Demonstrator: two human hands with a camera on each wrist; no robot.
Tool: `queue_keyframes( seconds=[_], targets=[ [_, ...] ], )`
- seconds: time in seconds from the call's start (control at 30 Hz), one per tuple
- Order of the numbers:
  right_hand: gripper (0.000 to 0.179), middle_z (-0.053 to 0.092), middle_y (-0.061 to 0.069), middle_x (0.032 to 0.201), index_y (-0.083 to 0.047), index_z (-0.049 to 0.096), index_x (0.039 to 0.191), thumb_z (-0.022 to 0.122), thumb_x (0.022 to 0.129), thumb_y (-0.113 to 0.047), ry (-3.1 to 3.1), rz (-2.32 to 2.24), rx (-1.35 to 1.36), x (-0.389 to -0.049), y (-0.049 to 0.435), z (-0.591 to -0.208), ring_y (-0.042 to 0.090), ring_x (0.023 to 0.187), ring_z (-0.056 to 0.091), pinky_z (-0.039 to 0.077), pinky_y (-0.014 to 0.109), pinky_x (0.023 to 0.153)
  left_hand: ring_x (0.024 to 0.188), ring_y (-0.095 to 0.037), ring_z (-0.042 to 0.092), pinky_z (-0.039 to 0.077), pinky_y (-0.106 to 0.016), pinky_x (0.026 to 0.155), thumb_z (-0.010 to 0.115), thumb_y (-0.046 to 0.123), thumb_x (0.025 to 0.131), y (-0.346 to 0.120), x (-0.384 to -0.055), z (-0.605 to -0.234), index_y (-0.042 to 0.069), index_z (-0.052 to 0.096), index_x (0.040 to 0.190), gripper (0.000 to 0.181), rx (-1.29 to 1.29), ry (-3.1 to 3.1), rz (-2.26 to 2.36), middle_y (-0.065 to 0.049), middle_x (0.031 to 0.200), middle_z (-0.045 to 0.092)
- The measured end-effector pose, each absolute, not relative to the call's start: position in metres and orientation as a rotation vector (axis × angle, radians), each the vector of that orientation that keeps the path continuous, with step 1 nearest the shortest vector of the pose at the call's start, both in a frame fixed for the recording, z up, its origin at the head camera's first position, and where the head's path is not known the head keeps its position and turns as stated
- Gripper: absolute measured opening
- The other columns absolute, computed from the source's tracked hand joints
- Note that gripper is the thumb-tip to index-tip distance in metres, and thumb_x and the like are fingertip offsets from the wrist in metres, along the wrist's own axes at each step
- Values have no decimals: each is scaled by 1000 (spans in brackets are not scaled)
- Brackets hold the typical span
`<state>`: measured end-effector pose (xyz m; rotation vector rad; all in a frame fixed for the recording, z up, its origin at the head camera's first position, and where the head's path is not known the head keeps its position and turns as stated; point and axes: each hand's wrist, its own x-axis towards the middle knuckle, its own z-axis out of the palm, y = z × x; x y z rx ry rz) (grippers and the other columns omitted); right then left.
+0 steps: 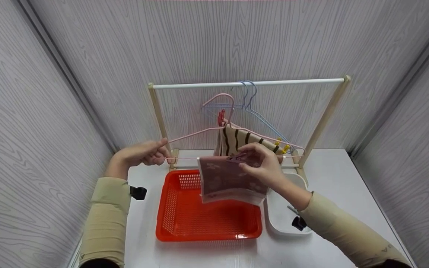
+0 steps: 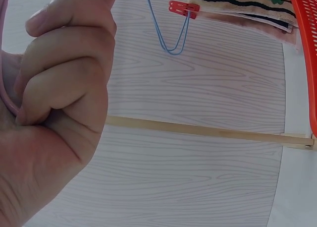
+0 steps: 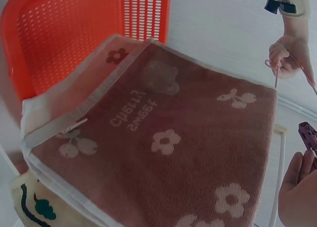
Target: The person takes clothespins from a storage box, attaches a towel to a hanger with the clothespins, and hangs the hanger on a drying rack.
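Observation:
My left hand point(image 1: 147, 152) grips the left corner of a pink hanger point(image 1: 232, 111), which is off the rail. Over the hanger's bottom bar lies a folded mauve towel with pale flowers point(image 1: 220, 178); the right wrist view shows the flower-patterned towel point(image 3: 188, 133) close up. My right hand point(image 1: 264, 165) pinches a purple clothespin point(image 1: 237, 158) at the towel's top fold. In the right wrist view the clothespin point(image 3: 308, 135) sits at the fingers; whether its jaws bite the cloth cannot be told.
Behind hang blue hangers point(image 1: 253, 95) on a rack's white rail point(image 1: 199, 85), with a striped towel point(image 1: 233, 141), red clothespins point(image 1: 221, 117) and yellow clothespins point(image 1: 285, 149). Below stand a red perforated basket point(image 1: 210, 225) and a white basin point(image 1: 279, 219). Wood-grain panels point(image 1: 184, 37) enclose the table.

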<state>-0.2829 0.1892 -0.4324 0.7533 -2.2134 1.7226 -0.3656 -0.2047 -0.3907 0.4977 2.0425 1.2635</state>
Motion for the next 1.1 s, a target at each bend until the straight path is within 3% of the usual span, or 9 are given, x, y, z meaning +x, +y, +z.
queue_keyframes(
  seconds=[0.23, 0.5, 0.67, 0.83, 1.0, 1.1],
  targets=[
    [31, 68, 30, 112, 12, 70, 116, 80, 86, 12, -2130, 1798, 806, -287, 172, -434, 6, 98, 67, 58, 21, 90, 55, 1, 34, 26, -16, 51, 35, 66, 109, -206, -363, -388, 2, 73, 105, 75, 490, 2051, 1253, 8, 69, 56],
    [38, 70, 24, 121, 7, 73, 123, 84, 86, 6, -2204, 1792, 722, -297, 155, -428, 4, 108, 66, 60, 44, 99, 58, 1, 35, 26, -16, 52, 30, 59, 112, -205, -364, -388, 6, 73, 103, 69, 556, 2045, 1258, 7, 71, 54],
    [39, 73, 25, 113, 9, 70, 118, 86, 82, 6, -2206, 1873, 682, -299, 145, -429, 7, 98, 71, 62, 37, 94, 56, 1, 34, 26, -16, 51, 33, 62, 111, -204, -364, -389, 5, 72, 102, 70, 508, 2044, 1255, 8, 70, 55],
    [31, 75, 23, 108, 6, 74, 108, 88, 81, 3, -2203, 1819, 708, -303, 136, -427, 7, 94, 70, 61, 31, 91, 55, 1, 33, 24, -17, 52, 31, 59, 112, -202, -365, -390, -2, 71, 108, 73, 486, 2050, 1248, 7, 69, 54],
    [21, 76, 20, 97, 2, 80, 95, 92, 78, 0, -2209, 1712, 696, -308, 128, -424, 6, 86, 66, 54, 20, 76, 55, 1, 34, 25, -17, 52, 30, 57, 113, -202, -364, -389, -5, 70, 110, 74, 485, 2057, 1246, 7, 69, 54],
    [18, 76, 19, 91, 1, 80, 88, 93, 76, -1, -2188, 1680, 704, -311, 123, -424, 6, 81, 65, 51, 17, 70, 56, 2, 36, 26, -16, 51, 30, 56, 113, -202, -363, -389, 0, 71, 106, 69, 494, 2056, 1248, 8, 70, 55]
  ],
)
